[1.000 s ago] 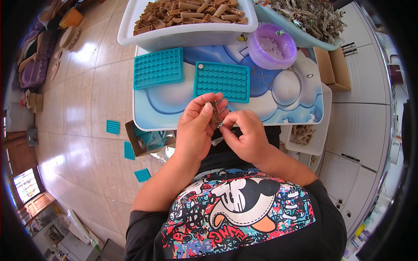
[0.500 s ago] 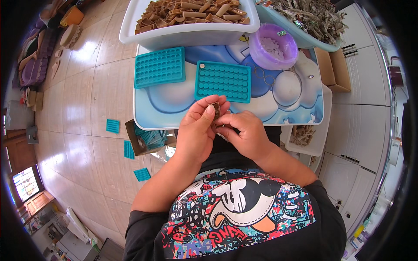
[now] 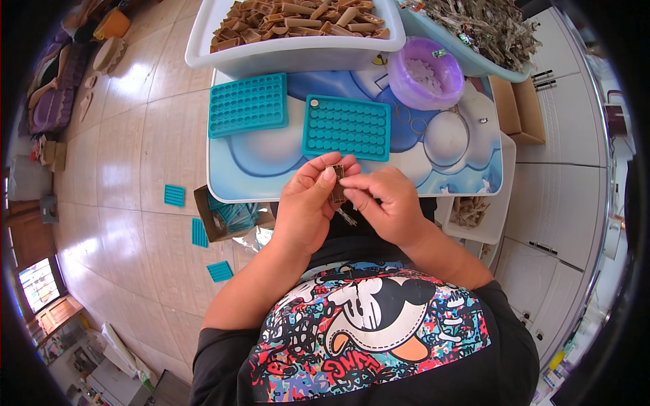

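Observation:
My left hand (image 3: 309, 199) is closed round a small brown rectangular piece (image 3: 338, 174), its thumb lying over the piece. From the other side, my right hand (image 3: 386, 199) pinches at the piece's right edge with thumb and index finger. Whether something smaller sits between those fingertips cannot be made out. A thin silvery strand (image 3: 348, 218) hangs below the piece. Just beyond my hands lies a teal tray (image 3: 347, 157) with rows of round pockets. One pale round disc (image 3: 314, 103) sits in its far left pocket.
Left of it lies another teal pocketed tray (image 3: 248, 105). Behind are a white tub (image 3: 298, 54) of brown curved pieces, a purple bowl (image 3: 451, 95) of whitish bits and a pale teal basin (image 3: 467, 57) of grey stringy bundles. A cardboard box (image 3: 206, 215) stands below the table's left front.
My right fingers have shifted up along the brown piece's edge. More of the piece and the silvery strand below it now shows.

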A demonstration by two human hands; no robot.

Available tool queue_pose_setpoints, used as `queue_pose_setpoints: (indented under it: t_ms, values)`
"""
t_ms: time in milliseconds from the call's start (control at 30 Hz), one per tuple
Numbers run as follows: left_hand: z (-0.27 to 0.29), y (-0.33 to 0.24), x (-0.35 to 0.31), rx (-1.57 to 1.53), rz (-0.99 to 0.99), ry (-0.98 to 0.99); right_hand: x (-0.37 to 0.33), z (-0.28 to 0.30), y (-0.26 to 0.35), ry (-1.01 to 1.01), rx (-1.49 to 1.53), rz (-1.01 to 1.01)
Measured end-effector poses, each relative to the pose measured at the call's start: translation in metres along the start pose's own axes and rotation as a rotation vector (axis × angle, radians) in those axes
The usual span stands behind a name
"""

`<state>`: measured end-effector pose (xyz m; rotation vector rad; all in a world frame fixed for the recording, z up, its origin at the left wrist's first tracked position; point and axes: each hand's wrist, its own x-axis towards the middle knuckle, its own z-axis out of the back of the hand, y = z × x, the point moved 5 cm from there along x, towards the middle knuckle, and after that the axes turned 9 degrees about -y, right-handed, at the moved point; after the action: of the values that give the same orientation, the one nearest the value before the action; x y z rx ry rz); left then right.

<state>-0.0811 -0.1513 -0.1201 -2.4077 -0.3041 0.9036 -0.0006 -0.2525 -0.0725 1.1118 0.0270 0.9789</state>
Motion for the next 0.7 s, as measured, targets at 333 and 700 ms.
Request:
queue_pose_setpoints:
  t_ms: [333, 700]
  values:
    - [0.009, -0.004, 0.000, -0.009, 0.045, -0.052, 0.030, -0.004, -0.011, -0.126, -0.060, 0.040]
    - [0.022, -0.013, 0.005, -0.074, 0.024, -0.155, 0.100, -0.047, -0.050, -0.098, -0.352, 0.162]
